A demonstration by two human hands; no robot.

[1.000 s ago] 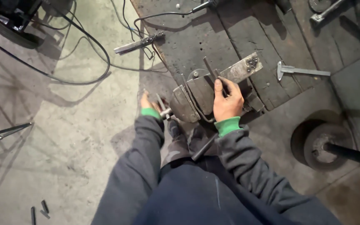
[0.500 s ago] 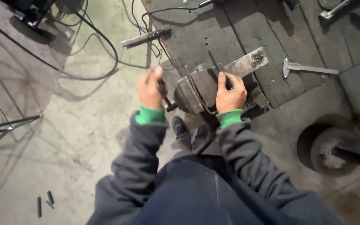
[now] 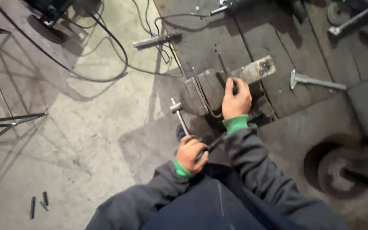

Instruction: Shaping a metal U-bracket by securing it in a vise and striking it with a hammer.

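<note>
A dark bench vise (image 3: 207,91) is mounted at the edge of a worn metal workbench (image 3: 252,38). My right hand (image 3: 236,99) rests on top of the vise, fingers closed around a thin metal rod (image 3: 223,66) that stands in the jaws. A flat perforated metal plate (image 3: 258,69) lies just behind the vise. My left hand (image 3: 191,153) grips the lower end of the vise's handle bar (image 3: 179,117), which slants up to the screw head. Both sleeves are grey with green cuffs.
A metal square tool (image 3: 316,81) lies on the bench to the right. A steel bar (image 3: 156,39) and black cables (image 3: 107,64) are on the concrete floor at left. A round wheel (image 3: 341,170) sits lower right; small dark pins (image 3: 39,202) lie lower left.
My left hand has swung from the upper side of the vise down to the lower end of the handle bar, turning it. My right hand stays on the rod.
</note>
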